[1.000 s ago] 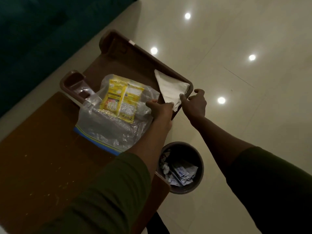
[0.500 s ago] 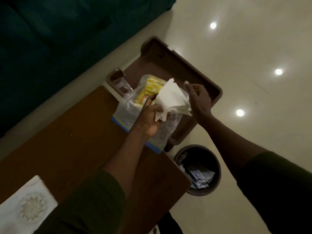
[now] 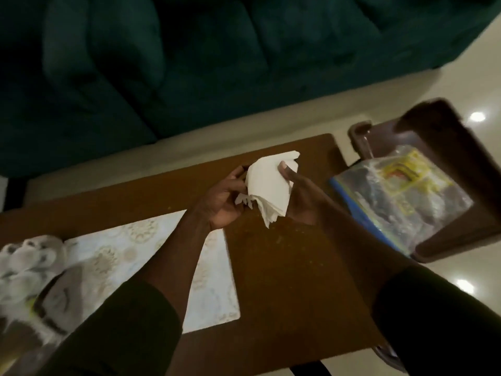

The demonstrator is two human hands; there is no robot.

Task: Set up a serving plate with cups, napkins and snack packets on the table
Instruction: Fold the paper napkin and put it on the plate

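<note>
1. A stack of white paper napkins (image 3: 267,185), soft and fanned at its lower corner, is held above the brown wooden surface (image 3: 284,267).
2. The left grip (image 3: 225,202) curls round the stack's left edge. The right grip (image 3: 301,202) clamps it, thumb on top.
3. A pale, patterned rectangular placemat (image 3: 130,253) lies flat at left.
4. At right, a dark brown plastic tray (image 3: 461,147) carries a crinkled clear bag (image 3: 423,213) with a blue edge. Yellow snack packets (image 3: 404,172) show inside, their print too blurred to read.

Both the left hand (image 3: 225,196) and right hand (image 3: 301,196) hold white napkins (image 3: 267,185) above the table (image 3: 284,267).
</note>
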